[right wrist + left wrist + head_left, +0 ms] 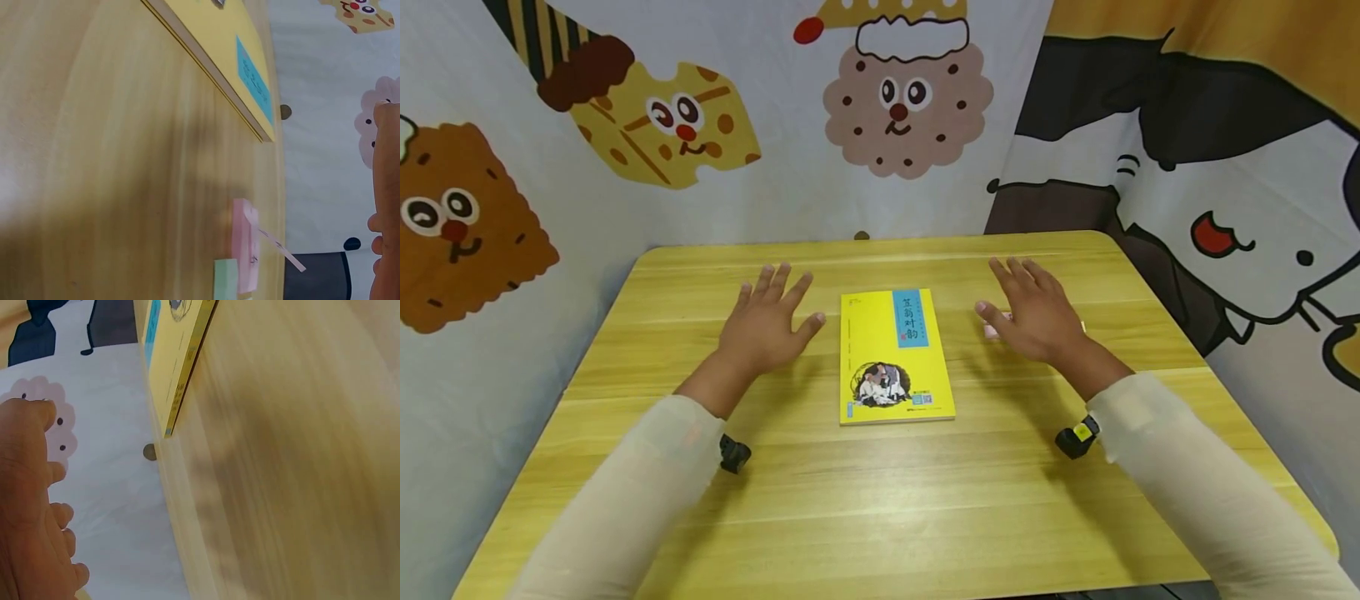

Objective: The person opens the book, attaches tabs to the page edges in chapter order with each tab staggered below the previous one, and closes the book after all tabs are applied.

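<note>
A yellow paperback book [880,346] with a blue title panel and a round picture lies closed, mid-table. To its left, my left hand [763,333] hovers over the tabletop, fingers spread and palm down, holding nothing. My right hand [1036,315] hovers likewise on the book's right, its fingers straight. Beneath that hand lies a small pink block-like object [242,250], mostly hidden in the head view. The right wrist view shows a thin strip sticking out from it and a pale green block [225,280] beside it.
The wooden table [820,517] has rounded corners and meets a curtain [775,208] printed with cartoon biscuits and cheese at its far edge. A printed cartoon animal [1240,217] covers the cloth on the right. Small black cameras [734,454] are strapped at both wrists.
</note>
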`<state>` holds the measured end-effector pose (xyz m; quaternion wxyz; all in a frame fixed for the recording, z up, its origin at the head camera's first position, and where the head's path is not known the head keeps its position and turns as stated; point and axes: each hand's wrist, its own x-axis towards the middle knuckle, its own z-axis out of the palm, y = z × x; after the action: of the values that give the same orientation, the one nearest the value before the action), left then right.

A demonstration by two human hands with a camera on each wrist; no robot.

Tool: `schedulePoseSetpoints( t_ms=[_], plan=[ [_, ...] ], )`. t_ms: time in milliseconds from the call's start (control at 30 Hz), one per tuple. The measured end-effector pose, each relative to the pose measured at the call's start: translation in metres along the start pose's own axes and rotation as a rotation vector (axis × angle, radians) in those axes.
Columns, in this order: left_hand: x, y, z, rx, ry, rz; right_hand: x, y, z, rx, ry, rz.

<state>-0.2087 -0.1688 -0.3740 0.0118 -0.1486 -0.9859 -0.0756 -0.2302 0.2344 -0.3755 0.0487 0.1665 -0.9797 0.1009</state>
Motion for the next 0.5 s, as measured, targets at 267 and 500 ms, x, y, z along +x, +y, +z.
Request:
schedulePoseSetpoints(
  t_ms=[267,500],
  plan=[
    [-0.004,0.009,0.008,-0.01,0.002,0.017,-0.007,-0.006,0.012,-0.001,0.01,-0.037],
    [-0.007,0.018,0.019,-0.021,0.015,0.041,-0.013,-0.013,0.02,0.003,0.01,-0.037]
  ],
)
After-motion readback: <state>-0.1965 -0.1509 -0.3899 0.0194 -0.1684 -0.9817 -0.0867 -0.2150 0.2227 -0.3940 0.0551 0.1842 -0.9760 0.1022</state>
